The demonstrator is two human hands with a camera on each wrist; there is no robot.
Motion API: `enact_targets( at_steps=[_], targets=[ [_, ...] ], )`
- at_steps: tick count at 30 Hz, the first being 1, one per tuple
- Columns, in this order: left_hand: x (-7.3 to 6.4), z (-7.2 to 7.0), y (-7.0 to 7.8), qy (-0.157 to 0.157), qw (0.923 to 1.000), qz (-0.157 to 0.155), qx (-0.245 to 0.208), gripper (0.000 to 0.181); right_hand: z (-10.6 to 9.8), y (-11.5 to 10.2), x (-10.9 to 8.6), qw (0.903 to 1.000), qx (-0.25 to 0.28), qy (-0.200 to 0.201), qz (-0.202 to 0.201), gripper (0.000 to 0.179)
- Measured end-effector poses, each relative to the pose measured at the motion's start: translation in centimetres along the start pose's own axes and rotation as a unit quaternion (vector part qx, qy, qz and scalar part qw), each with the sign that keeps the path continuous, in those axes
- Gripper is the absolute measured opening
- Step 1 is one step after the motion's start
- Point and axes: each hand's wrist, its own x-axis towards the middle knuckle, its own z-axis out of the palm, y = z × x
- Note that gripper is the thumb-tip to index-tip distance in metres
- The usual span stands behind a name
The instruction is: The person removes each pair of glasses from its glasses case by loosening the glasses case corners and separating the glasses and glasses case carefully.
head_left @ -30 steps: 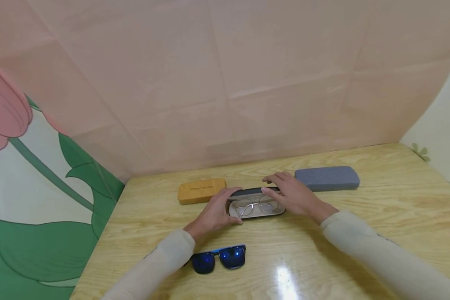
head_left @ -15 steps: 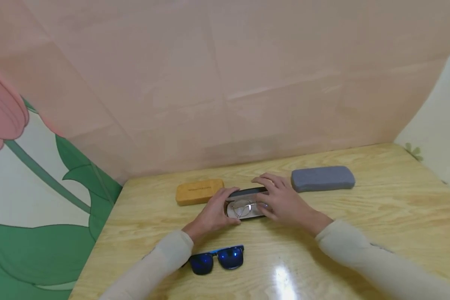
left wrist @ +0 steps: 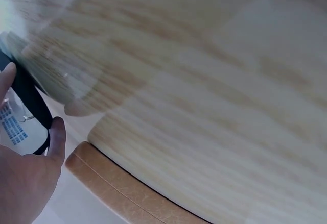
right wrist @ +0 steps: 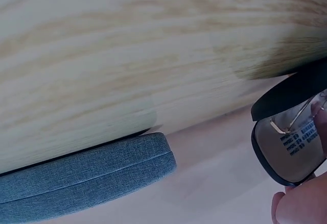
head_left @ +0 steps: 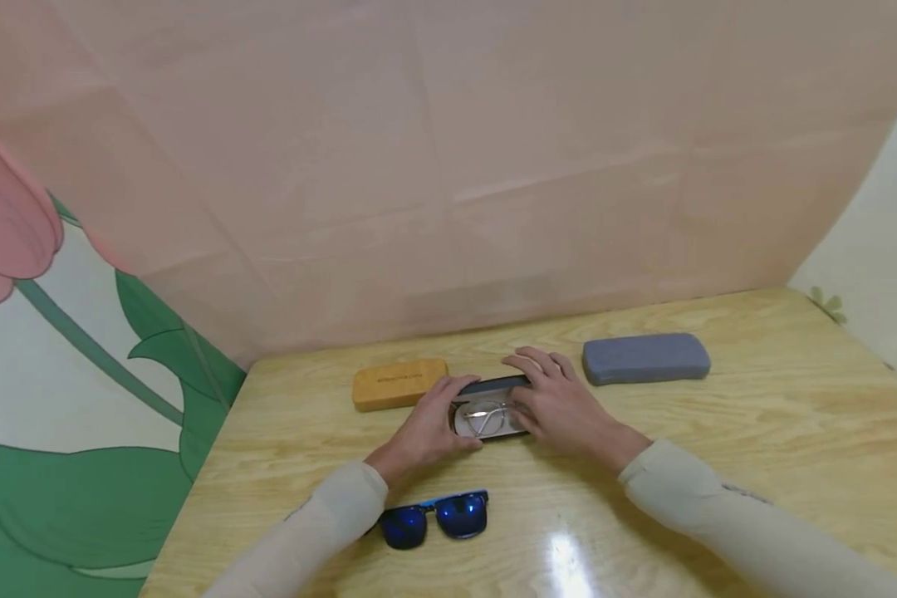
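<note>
A dark glasses case with a pale lining lies with its lid raised in the middle of the table. Inside it are thin metal-framed eyeglasses. My left hand grips the case's left end, thumb along the front edge and fingers at the back. With bent fingers reaching into the right half, my right hand pinches the eyeglasses and hides their right side. In the right wrist view, a fingertip meets the frame above blue printing on a cloth or lining.
A mustard-yellow glasses case lies at the back left, close to my left hand. The blue-grey case is at the back right. Sunglasses with blue lenses lie nearer me, beside the left sleeve. A pink backdrop borders the table's far edge.
My right hand has moved left and down from the case's right edge into it, taking hold of the eyeglasses, which have shifted slightly. My left hand stays on the case.
</note>
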Motion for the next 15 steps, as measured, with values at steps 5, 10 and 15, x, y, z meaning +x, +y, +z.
enact_targets(
  at_steps=[5, 10, 15],
  targets=[
    [0.02, 0.0, 0.05, -0.003, 1.0, -0.009, 0.001, 0.093, -0.06, 0.03, 0.08, 0.9997, 0.019, 0.011, 0.002, 0.012],
    [0.1, -0.05, 0.1, -0.007, 0.9999, -0.014, -0.004, 0.094, -0.19, 0.16, 0.11, 0.9987, 0.029, 0.041, -0.01, 0.007],
    [0.11, -0.09, -0.14, -0.014, 0.9996, -0.018, -0.015, 0.097, -0.38, 0.38, 0.12, 0.9969, 0.037, 0.067, -0.019, 0.005]
  ],
)
